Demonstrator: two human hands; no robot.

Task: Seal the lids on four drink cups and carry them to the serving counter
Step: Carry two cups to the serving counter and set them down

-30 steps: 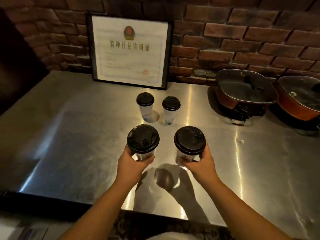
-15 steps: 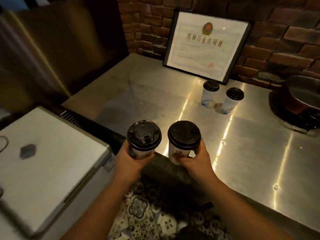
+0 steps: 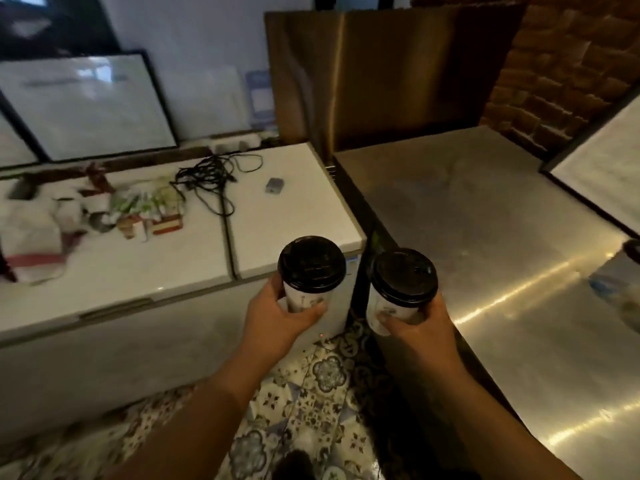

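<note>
- Between the two hands, over patterned floor tile (image 3: 325, 372): two white paper cups, each upright and capped with a black domed plastic lid, held side by side and close but apart.
- Wrapped round the left-hand white paper cup (image 3: 306, 299): left hand (image 3: 277, 317), thumb across the front wall, lid (image 3: 311, 263) seated level all round by the look of it.
- Wrapped round the right-hand white paper cup (image 3: 388, 311): right hand (image 3: 420, 327), fingers curled low on the wall, lid (image 3: 403, 276) likewise flat on the rim.
- Far right of the right hand, at the frame edge on the brushed steel counter (image 3: 485, 220): part of another dark-lidded cup (image 3: 633, 251), blurred; no fourth cup in view.
- Beyond the left hand: white chest freezer top (image 3: 287, 209) with tangled black cable (image 3: 211, 178) and loose packets.
- Judged progress: sealing apparently done on the two carried cups; carrying under way, neither set down yet.
- Left to do, likely: deliver this pair, then fetch the rest from the steel counter.
</note>
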